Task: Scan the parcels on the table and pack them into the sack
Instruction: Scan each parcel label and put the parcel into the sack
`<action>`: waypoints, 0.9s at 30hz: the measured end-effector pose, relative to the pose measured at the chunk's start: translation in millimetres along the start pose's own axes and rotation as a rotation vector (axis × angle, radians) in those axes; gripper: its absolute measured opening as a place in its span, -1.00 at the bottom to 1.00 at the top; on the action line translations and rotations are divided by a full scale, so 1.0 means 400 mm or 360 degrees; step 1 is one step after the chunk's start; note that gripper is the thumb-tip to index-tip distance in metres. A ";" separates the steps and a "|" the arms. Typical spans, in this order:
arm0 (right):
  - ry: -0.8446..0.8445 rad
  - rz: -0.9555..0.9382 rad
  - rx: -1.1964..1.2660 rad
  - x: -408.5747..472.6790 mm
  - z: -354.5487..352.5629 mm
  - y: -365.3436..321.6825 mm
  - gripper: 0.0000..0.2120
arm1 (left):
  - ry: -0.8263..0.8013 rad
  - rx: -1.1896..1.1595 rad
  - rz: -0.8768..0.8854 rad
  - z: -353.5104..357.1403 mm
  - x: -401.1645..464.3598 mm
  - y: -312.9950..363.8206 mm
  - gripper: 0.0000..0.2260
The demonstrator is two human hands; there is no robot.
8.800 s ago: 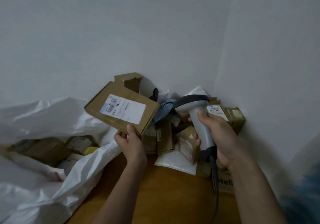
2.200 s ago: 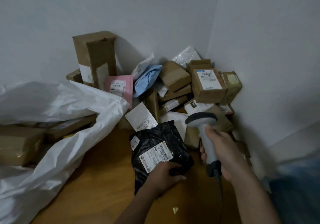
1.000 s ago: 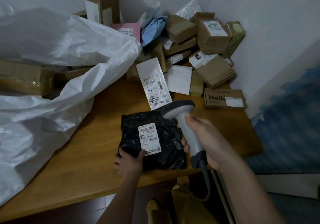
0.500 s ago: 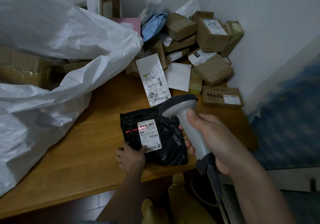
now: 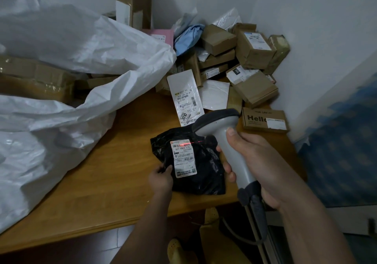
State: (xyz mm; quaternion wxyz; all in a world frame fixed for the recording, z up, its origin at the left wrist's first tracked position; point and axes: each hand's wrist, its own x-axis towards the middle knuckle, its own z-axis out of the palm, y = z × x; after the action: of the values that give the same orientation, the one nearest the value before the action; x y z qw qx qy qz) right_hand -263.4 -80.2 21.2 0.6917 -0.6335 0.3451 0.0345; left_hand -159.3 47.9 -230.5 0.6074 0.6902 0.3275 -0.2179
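A black plastic parcel [image 5: 202,169] with a white label lies near the front edge of the wooden table [image 5: 114,174]. My left hand [image 5: 160,177] pinches its lower left corner. My right hand [image 5: 257,161] grips a grey barcode scanner [image 5: 222,133] just right of and above the parcel. A red scan line crosses the top of the label. The big white sack [image 5: 67,75] lies open at the left, with brown boxes inside it.
A heap of cardboard boxes [image 5: 253,47] and mailers fills the back right corner against the walls. A white labelled mailer [image 5: 185,98] and a "Hello" box [image 5: 265,119] lie behind the scanner. A tall box [image 5: 132,0] stands at the back. The scanner's cable hangs below the table edge.
The red scan line has moved up to the top of the label. My left hand now pinches the parcel's corner. The scanner has barely moved.
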 end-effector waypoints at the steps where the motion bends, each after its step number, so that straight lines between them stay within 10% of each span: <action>1: 0.0004 -0.0009 -0.0008 -0.004 -0.002 -0.006 -0.63 | -0.0019 -0.0052 0.0007 0.000 -0.006 0.011 -0.91; 27: 0.0098 -0.0361 -0.0053 -0.090 -0.026 -0.141 -0.64 | -0.0419 -0.0183 0.0553 -0.004 -0.154 0.227 -0.94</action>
State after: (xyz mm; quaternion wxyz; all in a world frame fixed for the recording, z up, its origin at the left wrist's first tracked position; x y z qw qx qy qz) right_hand -268.0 -86.7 88.3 0.6695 -0.6807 0.2917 -0.0577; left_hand -136.7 33.5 -124.0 0.7117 0.6660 0.1335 -0.1792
